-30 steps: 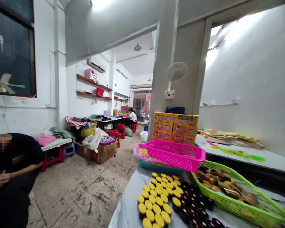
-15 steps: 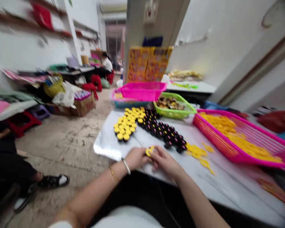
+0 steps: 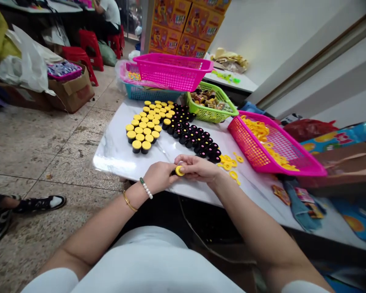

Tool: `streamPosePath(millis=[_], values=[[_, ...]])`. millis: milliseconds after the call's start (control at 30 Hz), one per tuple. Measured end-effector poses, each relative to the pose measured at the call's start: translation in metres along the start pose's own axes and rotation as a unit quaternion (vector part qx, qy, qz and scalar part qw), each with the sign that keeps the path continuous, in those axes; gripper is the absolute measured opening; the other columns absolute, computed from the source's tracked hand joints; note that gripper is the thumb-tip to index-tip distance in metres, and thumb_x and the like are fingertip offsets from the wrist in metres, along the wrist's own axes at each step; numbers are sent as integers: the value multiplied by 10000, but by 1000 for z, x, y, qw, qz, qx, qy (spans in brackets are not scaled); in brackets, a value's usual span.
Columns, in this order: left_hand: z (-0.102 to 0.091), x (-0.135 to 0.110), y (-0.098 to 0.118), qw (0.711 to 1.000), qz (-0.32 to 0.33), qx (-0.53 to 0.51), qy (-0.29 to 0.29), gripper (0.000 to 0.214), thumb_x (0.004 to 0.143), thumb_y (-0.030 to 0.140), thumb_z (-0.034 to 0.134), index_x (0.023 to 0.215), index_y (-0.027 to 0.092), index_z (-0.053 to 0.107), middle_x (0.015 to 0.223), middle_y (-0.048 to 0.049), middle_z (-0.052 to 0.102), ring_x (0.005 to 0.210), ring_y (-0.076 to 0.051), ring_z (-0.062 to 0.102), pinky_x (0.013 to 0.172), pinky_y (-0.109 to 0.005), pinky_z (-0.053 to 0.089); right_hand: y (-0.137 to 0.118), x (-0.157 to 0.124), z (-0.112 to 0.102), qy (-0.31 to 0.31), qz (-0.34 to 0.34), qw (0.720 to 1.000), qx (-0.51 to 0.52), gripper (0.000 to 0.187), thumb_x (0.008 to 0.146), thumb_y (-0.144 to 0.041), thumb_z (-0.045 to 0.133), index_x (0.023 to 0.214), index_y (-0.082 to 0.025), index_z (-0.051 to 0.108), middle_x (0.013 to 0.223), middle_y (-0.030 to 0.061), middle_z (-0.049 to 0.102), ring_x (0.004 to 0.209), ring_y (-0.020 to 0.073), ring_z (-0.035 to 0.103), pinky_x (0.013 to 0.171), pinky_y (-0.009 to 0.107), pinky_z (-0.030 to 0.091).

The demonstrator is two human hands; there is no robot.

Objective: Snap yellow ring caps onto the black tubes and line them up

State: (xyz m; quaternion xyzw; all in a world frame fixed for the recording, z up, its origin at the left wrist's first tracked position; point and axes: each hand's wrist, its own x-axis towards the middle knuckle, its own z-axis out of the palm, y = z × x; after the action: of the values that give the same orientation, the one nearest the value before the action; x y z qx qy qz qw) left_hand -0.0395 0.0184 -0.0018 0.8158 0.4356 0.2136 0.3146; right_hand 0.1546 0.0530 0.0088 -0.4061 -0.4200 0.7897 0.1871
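Observation:
At the table's front edge, my left hand (image 3: 160, 176) grips the dark lower part of a yellow-capped black piece (image 3: 179, 171). My right hand (image 3: 198, 167) has its thumb and fingers closed on the yellow cap. Beyond my hands stand several matching yellow-capped pieces (image 3: 146, 131) in a cluster. To their right are several black pieces (image 3: 192, 138) with pink or yellow dots on top. Several loose yellow ring-ended pieces (image 3: 227, 162) lie just past my right hand.
A pink basket (image 3: 247, 148) of yellow parts stands at the right. Behind the pieces are a green basket (image 3: 205, 114) of brown and gold parts and another pink basket (image 3: 173, 75). A person's shoe (image 3: 45, 202) is on the floor at the left.
The view has tipped downward and sharpened. Both hands remain together at the table edge; the yellow part between them now shows as a round cap on a black piece.

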Motion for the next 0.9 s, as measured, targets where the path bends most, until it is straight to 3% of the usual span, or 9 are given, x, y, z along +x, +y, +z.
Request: streamPosePath(millis=[67, 200, 367, 467, 667, 833, 900], values=[[1, 0, 1, 1000, -1, 21, -4, 187, 865, 310, 627, 976, 208, 738, 816, -34, 735, 723, -188, 637, 620, -258, 372, -1, 0, 1, -22, -3, 998, -53, 391, 710, -286, 817, 978, -203, 544, 511, -127, 430, 370, 15, 249, 330, 112, 183], [3, 0, 2, 998, -16, 55, 6, 210, 871, 338, 614, 1004, 216, 723, 837, -34, 741, 764, -209, 662, 631, -271, 401, 0, -1, 7, -5, -7, 998, -62, 381, 728, -294, 799, 965, -220, 511, 517, -137, 434, 360, 12, 224, 310, 106, 193], [4, -2, 3, 998, -17, 51, 19, 215, 876, 376, 602, 951, 212, 718, 817, -30, 739, 740, -203, 670, 613, -268, 414, 0, -3, 8, -13, -23, 999, -36, 385, 730, -320, 793, 967, -204, 513, 554, -118, 496, 395, 30, 339, 393, 169, 438], [4, -2, 3, 998, -18, 50, 26, 218, 873, 391, 608, 939, 213, 715, 814, -37, 737, 763, -215, 679, 616, -270, 423, -2, -3, 7, -14, -9, 999, -41, 393, 703, -309, 803, 942, -197, 513, 580, -114, 504, 403, 26, 354, 401, 173, 449], [9, -5, 1, 997, -35, 45, 52, 269, 851, 405, 629, 987, 176, 661, 835, -59, 716, 760, -236, 669, 626, -298, 453, 7, -9, 25, 99, -51, 986, -127, 364, 730, -381, 765, 892, -210, 487, 532, -121, 463, 407, 57, 409, 409, 197, 459], [16, -15, 1, 988, 25, 7, 150, 173, 841, 237, 624, 995, 160, 609, 916, -59, 678, 801, -191, 633, 690, -284, 480, 32, -10, 53, 252, -147, 940, -176, 358, 819, -515, 643, 949, -217, 492, 533, -105, 455, 441, 80, 443, 426, 192, 381], [13, -21, 0, 980, 24, -11, 195, 169, 811, 183, 627, 978, 165, 612, 904, -53, 671, 799, -177, 623, 696, -271, 486, 37, -10, 61, 270, -182, 928, -182, 386, 833, -523, 631, 1017, -206, 509, 540, -96, 461, 463, 84, 445, 439, 194, 355]])
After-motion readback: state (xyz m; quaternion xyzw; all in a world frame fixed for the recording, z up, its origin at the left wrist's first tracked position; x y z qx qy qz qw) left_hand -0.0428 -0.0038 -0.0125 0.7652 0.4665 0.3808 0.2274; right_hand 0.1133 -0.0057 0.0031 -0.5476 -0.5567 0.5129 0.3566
